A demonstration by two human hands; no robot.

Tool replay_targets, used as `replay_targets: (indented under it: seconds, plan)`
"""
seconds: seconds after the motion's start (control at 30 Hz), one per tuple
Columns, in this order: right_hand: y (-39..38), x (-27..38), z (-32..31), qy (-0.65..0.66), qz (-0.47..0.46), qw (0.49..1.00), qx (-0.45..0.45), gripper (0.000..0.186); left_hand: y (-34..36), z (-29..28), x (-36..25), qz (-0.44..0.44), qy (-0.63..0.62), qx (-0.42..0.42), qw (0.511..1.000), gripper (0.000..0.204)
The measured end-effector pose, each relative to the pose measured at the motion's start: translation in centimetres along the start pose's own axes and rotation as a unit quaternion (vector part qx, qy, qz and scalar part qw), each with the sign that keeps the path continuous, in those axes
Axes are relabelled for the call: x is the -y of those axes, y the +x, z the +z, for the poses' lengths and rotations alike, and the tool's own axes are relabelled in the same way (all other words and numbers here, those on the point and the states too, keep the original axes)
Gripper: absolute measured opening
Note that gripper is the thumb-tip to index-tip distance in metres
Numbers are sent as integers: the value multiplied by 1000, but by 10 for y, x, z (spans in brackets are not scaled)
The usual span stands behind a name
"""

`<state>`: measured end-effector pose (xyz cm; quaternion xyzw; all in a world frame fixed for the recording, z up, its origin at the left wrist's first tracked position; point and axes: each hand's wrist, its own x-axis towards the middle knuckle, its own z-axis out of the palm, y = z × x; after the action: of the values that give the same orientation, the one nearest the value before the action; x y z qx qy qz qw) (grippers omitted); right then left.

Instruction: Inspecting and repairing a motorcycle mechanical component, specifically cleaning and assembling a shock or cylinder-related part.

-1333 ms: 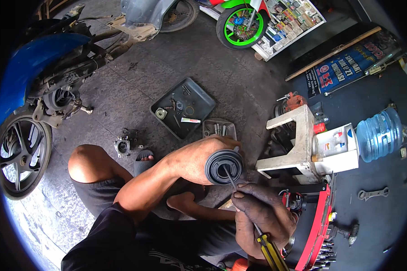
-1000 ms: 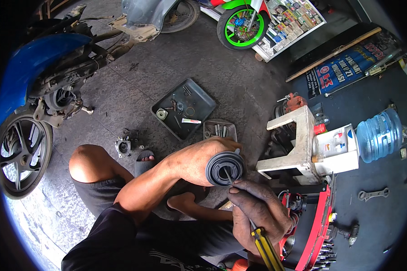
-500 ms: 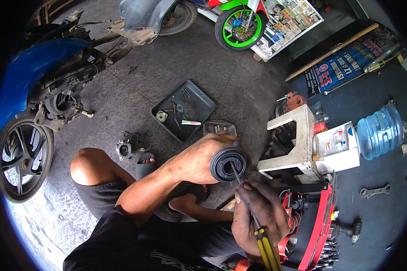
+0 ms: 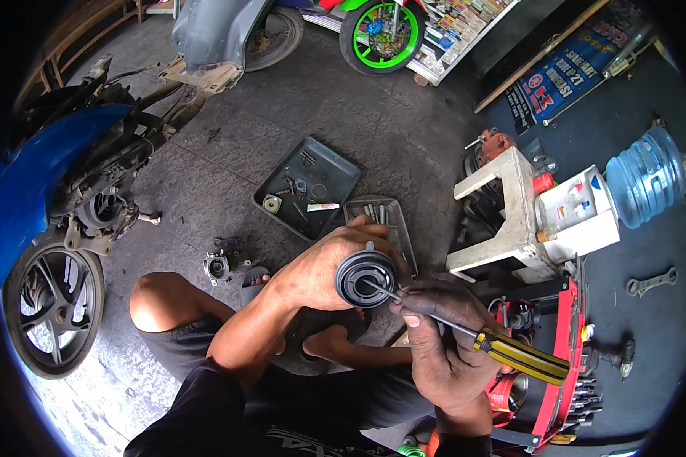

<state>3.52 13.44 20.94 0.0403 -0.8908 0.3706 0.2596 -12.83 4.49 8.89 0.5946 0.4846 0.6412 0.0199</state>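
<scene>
My left hand (image 4: 320,263) is wrapped round a black hollow round part (image 4: 347,288) with a ridged rim, its opening facing up at me. Most of the part's far side is hidden behind my fingers. Pinched in my right hand (image 4: 448,346), by its thin metal shaft, is a screwdriver (image 4: 520,358) with a yellow and black handle. The shaft's tip reaches into the part's opening. Dark grime covers the right fingers. On the floor beyond, a metal carburetor-like piece (image 4: 219,265) lies near my sandalled foot.
A black tray (image 4: 335,164) with small parts and a tube is on the floor, beside a smaller grey tray (image 4: 409,247). To the right are a white stool (image 4: 511,247), a water dispenser (image 4: 583,206) and a red tool trolley (image 4: 560,358). A partly dismantled blue motorcycle (image 4: 42,186) stands left.
The screwdriver has swung round, its handle now pointing right rather than down toward me. My right hand has turned with it, and the black part sits slightly further left in view.
</scene>
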Motion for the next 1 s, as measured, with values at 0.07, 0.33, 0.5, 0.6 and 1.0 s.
replay_targets:
  seconds: [0.07,0.33,0.5,0.6,1.0]
  plan:
    - [0,1,-4,-59,-47,997,18,10,2,1,-2,3,-15,-4,1000,17]
    - [-6,-5,1,-111,-136,985,8,26,2,1,0,-13,-9,-1,1000,16]
    - [-6,-8,4,-101,-128,987,16,25,-5,-1,3,-48,-35,23,998,54]
    - [-7,-5,5,-90,-131,987,26,25,-4,-2,1,-50,-30,29,998,47]
    - [-21,-9,7,-191,-206,959,25,37,2,6,2,-4,14,-20,1000,10]
